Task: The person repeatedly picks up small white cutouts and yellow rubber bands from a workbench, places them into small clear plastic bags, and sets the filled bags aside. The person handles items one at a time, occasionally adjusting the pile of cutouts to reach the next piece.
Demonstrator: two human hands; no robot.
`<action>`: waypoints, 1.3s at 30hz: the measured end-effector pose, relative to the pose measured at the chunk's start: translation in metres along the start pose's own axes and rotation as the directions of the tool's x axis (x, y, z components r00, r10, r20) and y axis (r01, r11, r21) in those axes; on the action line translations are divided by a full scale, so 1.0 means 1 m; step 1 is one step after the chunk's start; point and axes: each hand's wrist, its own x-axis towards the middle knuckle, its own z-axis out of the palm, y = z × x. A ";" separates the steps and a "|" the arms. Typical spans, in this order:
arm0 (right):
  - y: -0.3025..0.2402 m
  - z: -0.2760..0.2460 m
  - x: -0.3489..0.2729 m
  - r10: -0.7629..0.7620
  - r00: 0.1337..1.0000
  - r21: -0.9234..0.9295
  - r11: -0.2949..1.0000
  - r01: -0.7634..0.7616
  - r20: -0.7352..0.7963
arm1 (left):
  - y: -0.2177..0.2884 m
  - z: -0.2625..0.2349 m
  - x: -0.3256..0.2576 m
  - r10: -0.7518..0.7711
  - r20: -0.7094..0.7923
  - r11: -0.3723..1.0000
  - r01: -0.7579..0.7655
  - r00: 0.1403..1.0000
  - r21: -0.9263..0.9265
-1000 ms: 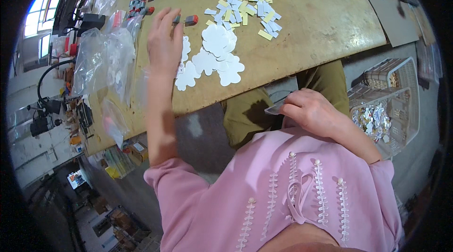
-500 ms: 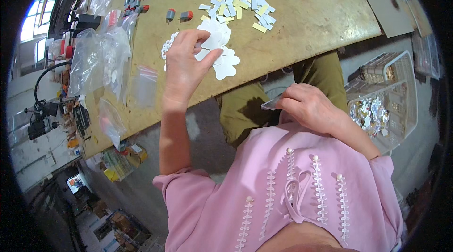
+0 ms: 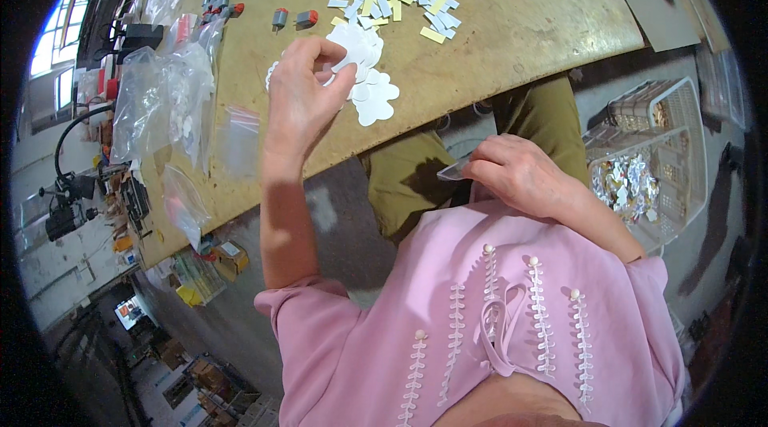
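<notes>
Clear bags (image 3: 164, 99) along table's (image 3: 520, 35) left edge. Left hand (image 3: 304, 95) pinches a white flower-shaped cutout (image 3: 352, 47) off the pile (image 3: 372, 95) near the front edge. Right hand (image 3: 516, 175), below the table, grips a small clear bag (image 3: 454, 171). Basket (image 3: 680, 147) far right.

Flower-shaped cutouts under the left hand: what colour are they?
White, seen in the head view: the flower-shaped cutouts lie on the tan table.

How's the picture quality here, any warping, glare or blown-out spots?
Head view: strong fisheye bending, the wooden table edge curves and black corners ring the frame; the window at far left is blown out bright; daylight is even, with a soft shadow under the table; the clear plastic bags show pale sheen; the left hand and right hand look reasonably sharp.
</notes>
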 end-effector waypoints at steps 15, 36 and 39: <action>0.003 0.004 -0.003 0.003 1.000 0.013 1.000 -0.003 0.011 | 0.009 -0.013 -0.001 -0.053 0.090 0.993 0.062 0.995 -0.103; -0.006 -0.027 0.020 -0.084 0.963 -0.109 0.992 0.057 -0.258 | 0.009 0.011 -0.044 0.011 -0.452 0.920 -0.186 0.892 -0.345; -0.010 -0.032 0.032 -0.113 0.961 -0.105 0.990 0.089 -0.251 | 0.025 0.022 -0.071 -0.067 -0.331 0.829 -0.132 0.941 -0.543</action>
